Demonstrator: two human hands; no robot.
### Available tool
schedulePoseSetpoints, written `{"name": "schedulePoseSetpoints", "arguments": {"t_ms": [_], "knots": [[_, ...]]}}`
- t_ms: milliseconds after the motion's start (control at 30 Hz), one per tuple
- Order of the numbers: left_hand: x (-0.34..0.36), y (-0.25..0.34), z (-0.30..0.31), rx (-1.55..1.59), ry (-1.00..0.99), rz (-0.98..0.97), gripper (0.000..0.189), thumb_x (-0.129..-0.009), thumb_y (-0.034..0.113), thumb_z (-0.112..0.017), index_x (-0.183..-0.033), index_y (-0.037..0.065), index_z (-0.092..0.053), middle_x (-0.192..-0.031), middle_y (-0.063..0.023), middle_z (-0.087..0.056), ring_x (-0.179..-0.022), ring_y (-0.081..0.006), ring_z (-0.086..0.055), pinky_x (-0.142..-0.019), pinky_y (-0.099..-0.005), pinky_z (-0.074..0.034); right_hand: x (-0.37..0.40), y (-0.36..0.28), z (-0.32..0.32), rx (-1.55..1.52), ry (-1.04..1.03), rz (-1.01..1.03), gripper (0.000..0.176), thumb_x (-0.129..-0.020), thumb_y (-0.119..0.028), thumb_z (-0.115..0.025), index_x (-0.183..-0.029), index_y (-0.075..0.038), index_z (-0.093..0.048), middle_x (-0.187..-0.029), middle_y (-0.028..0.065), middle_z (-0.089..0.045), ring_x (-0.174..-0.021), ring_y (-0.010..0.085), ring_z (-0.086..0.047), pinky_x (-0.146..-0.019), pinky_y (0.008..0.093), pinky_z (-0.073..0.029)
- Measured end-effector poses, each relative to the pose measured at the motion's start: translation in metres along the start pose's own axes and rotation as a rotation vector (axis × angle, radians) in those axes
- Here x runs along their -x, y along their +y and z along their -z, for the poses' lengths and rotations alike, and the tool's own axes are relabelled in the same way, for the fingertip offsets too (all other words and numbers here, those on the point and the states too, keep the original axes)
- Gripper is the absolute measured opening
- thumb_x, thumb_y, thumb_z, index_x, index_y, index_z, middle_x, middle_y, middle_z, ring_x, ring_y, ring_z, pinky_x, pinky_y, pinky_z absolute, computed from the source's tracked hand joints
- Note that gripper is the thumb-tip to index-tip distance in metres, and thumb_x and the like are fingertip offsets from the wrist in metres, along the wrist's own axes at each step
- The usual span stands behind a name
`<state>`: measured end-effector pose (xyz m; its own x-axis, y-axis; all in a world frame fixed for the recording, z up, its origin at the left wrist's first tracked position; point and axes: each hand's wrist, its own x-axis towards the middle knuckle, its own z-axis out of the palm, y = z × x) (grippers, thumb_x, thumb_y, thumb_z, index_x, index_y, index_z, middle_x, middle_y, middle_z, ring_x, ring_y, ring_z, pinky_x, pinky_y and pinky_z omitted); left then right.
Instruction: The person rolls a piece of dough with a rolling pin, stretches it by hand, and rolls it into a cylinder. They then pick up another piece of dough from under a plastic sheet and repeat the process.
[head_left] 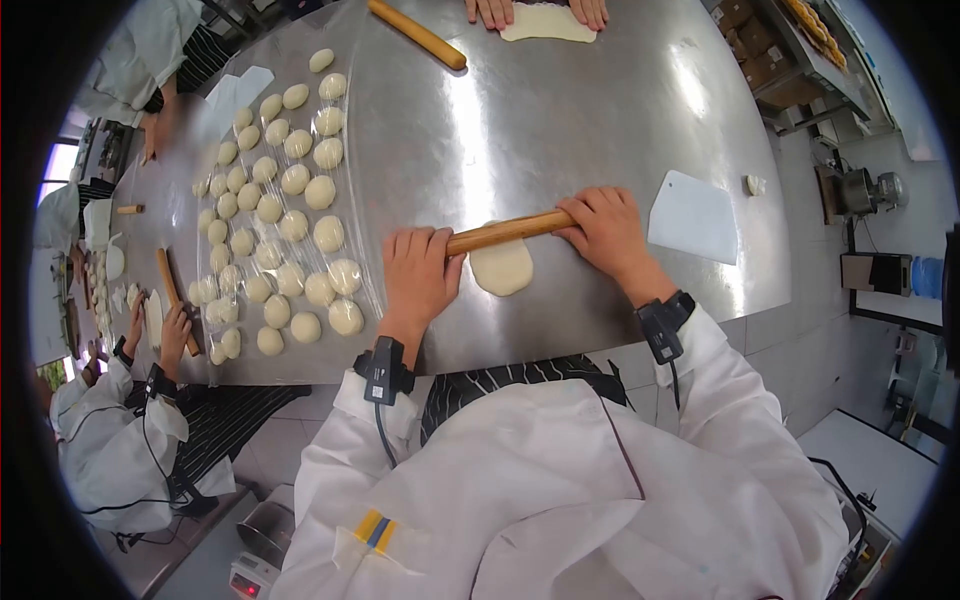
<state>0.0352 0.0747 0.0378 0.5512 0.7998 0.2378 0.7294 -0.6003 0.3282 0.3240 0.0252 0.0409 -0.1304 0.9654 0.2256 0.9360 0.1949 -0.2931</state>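
A wooden rolling pin (508, 231) lies across the upper part of a small flattened oval of dough (503, 268) on the steel table. My left hand (418, 268) is closed over the pin's left end, and my right hand (608, 232) grips its right end. Part of the dough is hidden under the pin, with a little showing beyond it. To the left of my left hand, rows of round dough balls (328, 233) sit under clear plastic film. A white plastic scraper sheet (693, 217) lies on the table to the right of my right hand.
Another rolling pin (418, 34) lies near the far side. Across the table, a person's hands touch a flat dough piece (548, 22). Co-workers in white stand at left, one beside a rolling pin (178, 300). A small dough scrap (755, 185) lies near the steel table's (600, 120) right edge.
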Motion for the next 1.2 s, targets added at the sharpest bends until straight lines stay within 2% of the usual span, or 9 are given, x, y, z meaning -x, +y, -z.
{"name": "schedulePoseSetpoints", "arguments": {"t_ms": [100,233,333,400,600,733,1033,1133,1200], "knots": [[0.005,0.001,0.009,0.03,0.13,-0.024,0.033,-0.081,0.019,-0.071,-0.11,0.007,-0.063,-0.105,-0.0114,-0.061,-0.097,-0.0323,-0.055,-0.091,-0.0424,-0.04,-0.001,-0.004,0.012,0.04,0.173,0.087,0.036,-0.072,-0.034,-0.077,-0.103,-0.017,-0.068,-0.097,-0.0015,-0.06,-0.098,0.0209,-0.056,-0.09,0.0393,-0.039],[0.024,0.007,0.036,0.005,0.096,-0.066,0.035,-0.08,0.02,-0.072,-0.111,0.007,-0.063,-0.105,-0.0117,-0.061,-0.096,-0.0314,-0.056,-0.092,-0.042,-0.042,0.014,-0.02,0.021,-0.006,0.173,0.121,0.037,-0.072,-0.034,-0.076,-0.104,-0.018,-0.067,-0.098,-0.0016,-0.06,-0.101,0.0207,-0.055,-0.097,0.0423,-0.037],[0.045,0.013,0.025,-0.018,-0.032,-0.024,0.033,-0.083,0.016,-0.069,-0.114,0.006,-0.061,-0.112,-0.013,-0.062,-0.108,-0.0329,-0.056,-0.101,-0.0449,-0.038,0.035,-0.033,0.008,0.037,0.133,0.072,0.038,-0.073,-0.034,-0.076,-0.107,-0.019,-0.067,-0.106,-0.0003,-0.061,-0.112,0.0226,-0.053,-0.105,0.0488,-0.033],[0.051,0.025,0.014,-0.117,-0.068,0.065,0.044,-0.085,0.02,-0.067,-0.124,0.004,-0.056,-0.129,-0.0182,-0.056,-0.126,-0.037,-0.048,-0.111,-0.0506,-0.029,0.043,-0.04,0.003,0.093,0.122,0.036,0.039,-0.075,-0.034,-0.076,-0.109,-0.019,-0.067,-0.111,0.0007,-0.061,-0.119,0.0239,-0.052,-0.109,0.0527,-0.029],[0.056,0.042,0.007,-0.099,-0.041,0.143,0.073,-0.084,0.039,-0.065,-0.14,-0.002,-0.042,-0.147,-0.0242,-0.039,-0.14,-0.0439,-0.03,-0.115,-0.0585,-0.016,0.054,-0.045,-0.001,0.139,0.064,-0.045,0.043,-0.084,-0.04,-0.065,-0.121,-0.017,-0.064,-0.136,0.0052,-0.055,-0.133,0.0287,-0.044,-0.111,0.058,-0.023],[0.021,0.029,0.003,-0.086,-0.043,0.18,0.072,-0.086,0.043,-0.061,-0.139,-0.003,-0.044,-0.146,-0.0242,-0.041,-0.139,-0.0442,-0.03,-0.114,-0.0595,-0.015,0.026,-0.034,-0.004,0.156,0.041,-0.048,0.048,-0.088,-0.045,-0.059,-0.126,-0.015,-0.061,-0.14,0.0076,-0.052,-0.134,0.031,-0.042,-0.11,0.0588,-0.024],[-0.059,-0.003,-0.007,-0.304,-0.057,0.204,0.059,-0.094,0.051,-0.047,-0.139,0.013,-0.052,-0.147,-0.0197,-0.042,-0.139,-0.0444,-0.03,-0.111,-0.0648,-0.014,-0.063,0.005,-0.017,0.3,0.05,-0.044,0.049,-0.094,-0.048,-0.05,-0.128,-0.015,-0.061,-0.141,0.0137,-0.05,-0.133,0.0371,-0.042,-0.108,0.062,-0.026],[-0.084,-0.024,-0.018,-0.317,0.077,0.238,0.057,-0.094,0.05,-0.048,-0.134,0.01,-0.055,-0.141,-0.019,-0.048,-0.134,-0.0418,-0.037,-0.111,-0.0622,-0.018,-0.097,0.025,-0.023,0.248,0.076,-0.118,0.044,-0.095,-0.048,-0.05,-0.12,-0.015,-0.065,-0.135,0.0114,-0.055,-0.128,0.0336,-0.047,-0.104,0.0576,-0.031],[-0.102,-0.04,-0.009,-0.192,0.202,0.132,0.05,-0.089,0.047,-0.056,-0.119,0.007,-0.062,-0.126,-0.0165,-0.057,-0.124,-0.0377,-0.046,-0.106,-0.0565,-0.028,-0.109,0.03,-0.019,0.17,0.072,-0.171,0.041,-0.095,-0.047,-0.05,-0.116,-0.015,-0.066,-0.131,0.0095,-0.058,-0.124,0.0312,-0.05,-0.102,0.0539,-0.034]]}}
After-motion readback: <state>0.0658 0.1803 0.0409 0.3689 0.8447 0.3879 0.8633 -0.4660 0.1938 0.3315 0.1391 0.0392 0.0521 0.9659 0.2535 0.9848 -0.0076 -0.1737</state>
